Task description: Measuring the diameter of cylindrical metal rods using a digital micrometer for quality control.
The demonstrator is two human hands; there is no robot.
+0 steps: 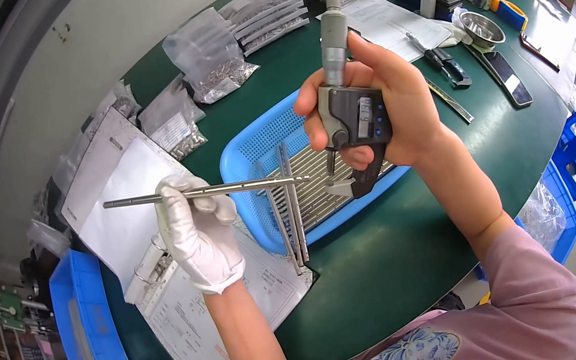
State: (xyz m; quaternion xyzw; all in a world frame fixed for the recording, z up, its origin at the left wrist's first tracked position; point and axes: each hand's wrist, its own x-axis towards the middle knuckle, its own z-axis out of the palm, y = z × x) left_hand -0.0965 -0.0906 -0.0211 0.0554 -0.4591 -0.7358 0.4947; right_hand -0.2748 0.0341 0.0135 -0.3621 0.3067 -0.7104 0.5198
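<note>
My left hand [202, 241], in a white glove, pinches a long thin metal rod [258, 184] with small marks or holes along it. The rod lies nearly level, its right end a little left of the micrometer's open jaw. Bare-skinned, my right hand [400, 94] grips a digital micrometer [363, 114], its thimble up and its frame down. Under both hands is a blue perforated basket [248, 222] holding a row of similar rods [319, 201]. A few more rods [296, 217] lie across its left edge and reach over the near rim.
An open binder with papers [221, 323] lies on the green table [374, 273] at left, beside a blue bin [90, 323]. Clear bags of metal parts [213, 62] line the back. A second micrometer [447, 67], a phone [507, 78] and a metal bowl [482, 28] sit at right.
</note>
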